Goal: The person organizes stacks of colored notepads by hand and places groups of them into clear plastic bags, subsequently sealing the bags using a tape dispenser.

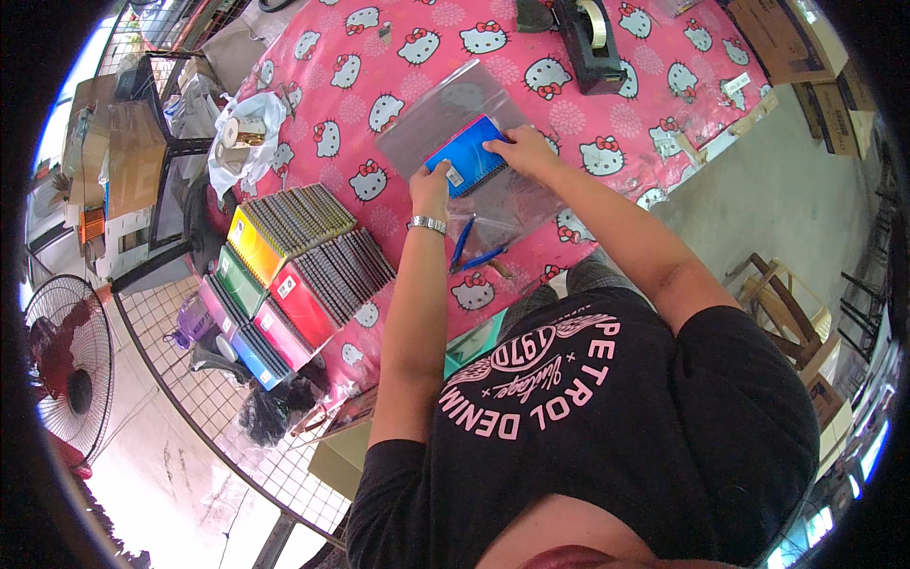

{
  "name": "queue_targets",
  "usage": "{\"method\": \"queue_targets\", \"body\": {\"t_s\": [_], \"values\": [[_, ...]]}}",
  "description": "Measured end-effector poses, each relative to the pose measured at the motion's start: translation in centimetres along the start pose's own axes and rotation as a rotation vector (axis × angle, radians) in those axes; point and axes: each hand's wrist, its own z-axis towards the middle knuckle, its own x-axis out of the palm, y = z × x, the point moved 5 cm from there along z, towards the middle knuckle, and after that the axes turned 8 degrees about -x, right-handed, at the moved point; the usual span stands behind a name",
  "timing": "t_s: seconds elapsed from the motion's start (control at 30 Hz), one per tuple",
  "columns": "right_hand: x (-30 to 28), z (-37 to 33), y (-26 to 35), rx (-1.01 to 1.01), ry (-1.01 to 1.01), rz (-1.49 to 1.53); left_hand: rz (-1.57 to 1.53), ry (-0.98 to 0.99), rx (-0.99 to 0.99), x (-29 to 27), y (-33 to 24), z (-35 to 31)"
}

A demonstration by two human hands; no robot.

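The left hand (431, 187) pinches the near left corner of the one blue notebook (471, 155), thumb on its cover; the right hand (527, 153) pinches its right end. The notebook lies over or inside one clear plastic bag (439, 102); I cannot tell which. It should be light and fairly stiff, best held by its card edges, sparing the coil; the bag looks limp and slippery. Nearer the person than the notebook are two blue handles (485, 258), perhaps one tool; left of it, spiral notebooks (301, 289) in six colour groups; beyond it, right, one tape dispenser (590, 52) on the tabletop (569, 116)
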Motion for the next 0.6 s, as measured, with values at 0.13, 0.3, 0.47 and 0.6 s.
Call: {"method": "queue_targets", "body": {"t_s": [0.13, 0.3, 0.47, 0.6], "values": [[0.2, 0.0, -0.8, 0.069, -0.05, 0.199, -0.018, 0.005, -0.011, 0.3, -0.3, 0.5], [-0.1, 0.3, -0.6, 0.069, 0.008, 0.127, -0.027, -0.006, -0.009, 0.7, -0.3, 0.8], [-0.8, -0.8, 0.8, -0.039, -0.139, 0.047, -0.212, 0.018, 0.024, -1.7, 1.9, 2.0], [-1.3, -6.1, -1.1, -0.282, -0.443, 0.039, 0.239, -0.184, 0.47, -3.7, 4.2, -3.6]]}}
